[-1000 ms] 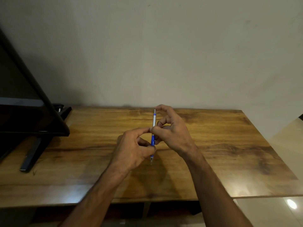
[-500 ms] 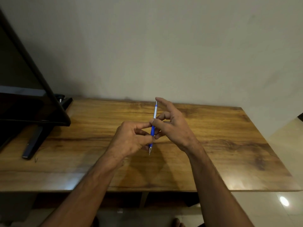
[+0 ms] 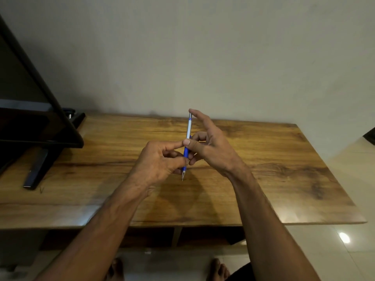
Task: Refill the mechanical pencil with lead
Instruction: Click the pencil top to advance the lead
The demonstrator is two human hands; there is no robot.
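I keep the mechanical pencil [image 3: 188, 138] upright above the counter [image 3: 284, 169] centre, left hand [image 3: 160, 163] pinching its grip at 6 o'clock, right hand [image 3: 211, 147] pinching the barrel, index fingertip [image 3: 192, 111] capping the 12 o'clock end, probably to click lead through.

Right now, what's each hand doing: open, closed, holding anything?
Left hand: closed, pinching the lower blue grip of the mechanical pencil.
Right hand: thumb and a finger closed on the pencil's middle, index finger stretched up to its top cap.
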